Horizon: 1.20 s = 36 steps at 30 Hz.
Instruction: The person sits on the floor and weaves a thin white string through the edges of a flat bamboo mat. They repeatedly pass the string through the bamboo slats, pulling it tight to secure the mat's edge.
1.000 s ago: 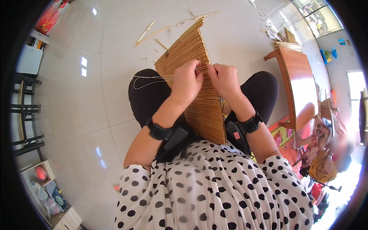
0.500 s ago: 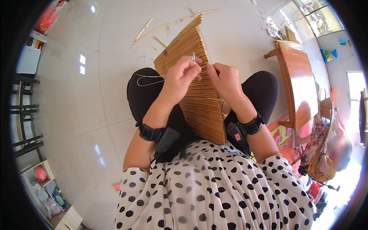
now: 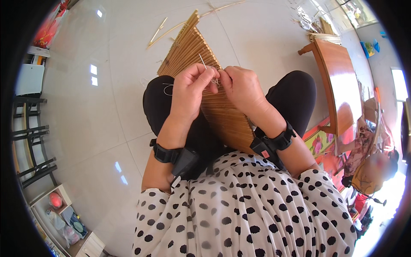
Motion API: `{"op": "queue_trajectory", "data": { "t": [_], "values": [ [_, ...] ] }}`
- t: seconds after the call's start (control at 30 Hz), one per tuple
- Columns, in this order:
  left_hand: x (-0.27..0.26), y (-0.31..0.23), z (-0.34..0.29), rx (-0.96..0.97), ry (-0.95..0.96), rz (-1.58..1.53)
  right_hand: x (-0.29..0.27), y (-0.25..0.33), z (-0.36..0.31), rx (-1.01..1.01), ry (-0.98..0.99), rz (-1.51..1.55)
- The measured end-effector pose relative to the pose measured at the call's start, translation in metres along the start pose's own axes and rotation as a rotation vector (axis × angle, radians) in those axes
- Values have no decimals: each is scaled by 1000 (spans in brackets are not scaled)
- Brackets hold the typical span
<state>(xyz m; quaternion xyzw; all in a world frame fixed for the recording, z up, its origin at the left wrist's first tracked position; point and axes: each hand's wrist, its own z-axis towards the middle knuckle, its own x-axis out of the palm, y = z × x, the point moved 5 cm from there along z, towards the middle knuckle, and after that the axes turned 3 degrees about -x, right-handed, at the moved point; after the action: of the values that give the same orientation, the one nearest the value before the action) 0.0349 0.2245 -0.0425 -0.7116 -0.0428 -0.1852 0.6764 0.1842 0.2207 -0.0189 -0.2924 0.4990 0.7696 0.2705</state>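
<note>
A mat of thin tan reed sticks (image 3: 188,49) stands slanted between my knees, its lower end against my lap. My left hand (image 3: 190,88) is closed in a pinch on a needle (image 3: 202,61), whose thin shaft points up past the fingers. Pale thread (image 3: 168,90) trails over my left knee, and more thread is bunched between my fingertips. My right hand (image 3: 244,88) is closed at the mat's right edge, thumb and forefinger pinched there and close to the left fingertips. Whether thread is also in that pinch is hidden.
Loose reed sticks (image 3: 157,32) lie on the tiled floor beyond the mat. A wooden bench (image 3: 338,81) stands at the right, with a bundle of sticks (image 3: 325,38) behind it. Another person (image 3: 372,171) is at the far right. Black metal frames (image 3: 32,132) and a low shelf (image 3: 83,244) line the left.
The mat's top has tilted to the left and nearer my hands. My right hand has moved left, up against the left one. The needle now points up and left.
</note>
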Motion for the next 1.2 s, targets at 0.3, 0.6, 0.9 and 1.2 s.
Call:
{"op": "queue_trajectory", "data": {
  "t": [0.3, 0.6, 0.9, 1.2],
  "values": [
    [-44, -39, -19, 150, -258, 488, -7, -16, -4, 90, 4, 68],
    [-7, -27, -18, 304, -94, 817, -3, -23, -9, 278, 13, 165],
    [0, -30, -7, 531, -135, 1042, -3, -24, -7, 285, 27, 199],
    [0, -34, -8, 568, -135, 1095, -2, -18, -7, 229, 14, 191]
  ]
}}
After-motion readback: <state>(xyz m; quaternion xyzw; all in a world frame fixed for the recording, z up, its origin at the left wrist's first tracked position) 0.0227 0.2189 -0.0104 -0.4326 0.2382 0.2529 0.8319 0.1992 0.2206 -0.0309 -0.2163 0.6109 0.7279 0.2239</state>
